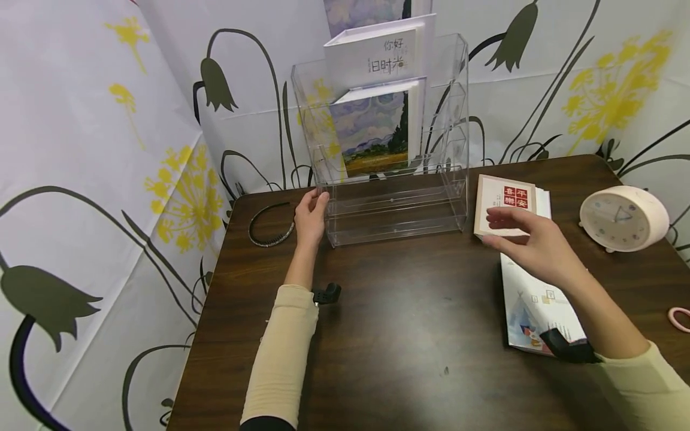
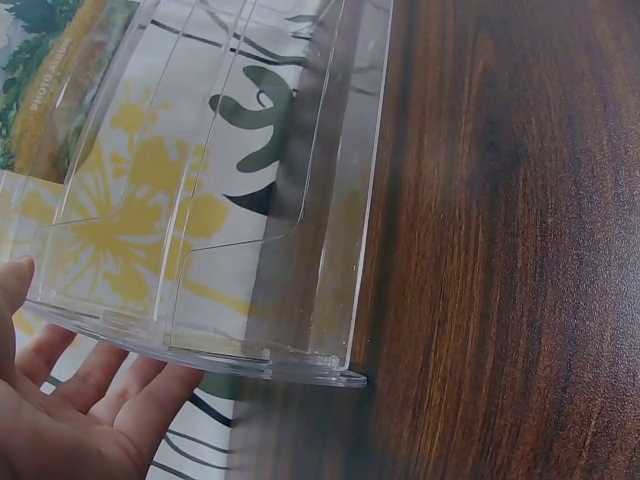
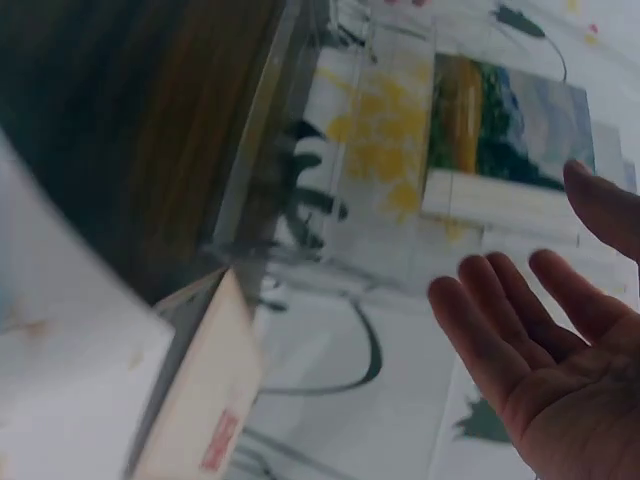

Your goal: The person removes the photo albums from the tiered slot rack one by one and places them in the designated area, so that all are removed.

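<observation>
A clear plastic display rack [image 1: 396, 230] stands on the table with several tiers. My left hand [image 1: 309, 220] holds its left side panel, the thumb at the front edge and the fingers along the outside, as the left wrist view shows. In the rack are a photo album with a painted landscape cover [image 1: 374, 134] and, behind it, a white album with Chinese lettering [image 1: 372, 63]. Fingers apart and loosely bent, my right hand [image 1: 539, 245] hovers with nothing in it. It overlaps a cream book with a red square [image 1: 490, 197] and a white illustrated book [image 1: 525, 299] in the head view.
A round cream alarm clock [image 1: 620, 218] stands at the right of the brown table [image 1: 399, 335]. A dark braided headband [image 1: 266, 242] lies left of the rack. Part of a pink ring-shaped handle [image 1: 674, 317] shows at the right edge. Flower-printed cloth [image 1: 253, 120] hangs close behind.
</observation>
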`<state>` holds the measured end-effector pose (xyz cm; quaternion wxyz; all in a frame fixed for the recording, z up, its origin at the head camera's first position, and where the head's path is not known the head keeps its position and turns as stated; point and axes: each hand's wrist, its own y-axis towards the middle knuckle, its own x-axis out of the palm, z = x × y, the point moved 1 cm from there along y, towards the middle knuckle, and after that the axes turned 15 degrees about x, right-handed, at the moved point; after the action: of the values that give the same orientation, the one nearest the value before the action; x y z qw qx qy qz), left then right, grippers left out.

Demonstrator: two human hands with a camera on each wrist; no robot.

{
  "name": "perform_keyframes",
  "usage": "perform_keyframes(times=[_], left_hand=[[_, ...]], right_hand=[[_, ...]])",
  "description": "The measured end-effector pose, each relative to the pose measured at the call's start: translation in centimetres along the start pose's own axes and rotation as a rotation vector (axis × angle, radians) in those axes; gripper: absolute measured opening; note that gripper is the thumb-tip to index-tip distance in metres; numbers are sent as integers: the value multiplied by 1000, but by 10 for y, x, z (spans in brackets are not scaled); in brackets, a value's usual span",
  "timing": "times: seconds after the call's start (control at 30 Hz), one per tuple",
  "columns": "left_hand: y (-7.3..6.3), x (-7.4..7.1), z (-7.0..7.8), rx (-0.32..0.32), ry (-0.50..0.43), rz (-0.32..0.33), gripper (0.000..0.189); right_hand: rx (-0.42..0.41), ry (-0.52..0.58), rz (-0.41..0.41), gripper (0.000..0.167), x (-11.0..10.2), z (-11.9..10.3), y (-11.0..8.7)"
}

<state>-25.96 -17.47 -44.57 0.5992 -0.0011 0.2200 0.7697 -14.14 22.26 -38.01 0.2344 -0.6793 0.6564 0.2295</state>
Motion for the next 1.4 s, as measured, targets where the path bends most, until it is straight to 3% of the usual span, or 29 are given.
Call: perform_keyframes(times=[0.17, 0.43, 0.7, 1.0, 1.4], left_hand=[[0, 1, -1, -1, -5, -3, 43], [0, 1, 0, 6, 2, 3, 44], [-1, 3, -1, 20, 9, 7, 47], [1, 1, -1, 12, -1, -4, 47], [1, 1, -1, 5, 1, -1, 44]], right_hand=[[-53, 77, 60, 60, 14, -35, 34], [-96, 79, 104, 74, 32, -71, 96], [-54, 73, 137, 86, 41, -92, 143], [23, 70, 193, 88, 55, -105, 170], [168, 129, 221, 74, 56, -114, 180]])
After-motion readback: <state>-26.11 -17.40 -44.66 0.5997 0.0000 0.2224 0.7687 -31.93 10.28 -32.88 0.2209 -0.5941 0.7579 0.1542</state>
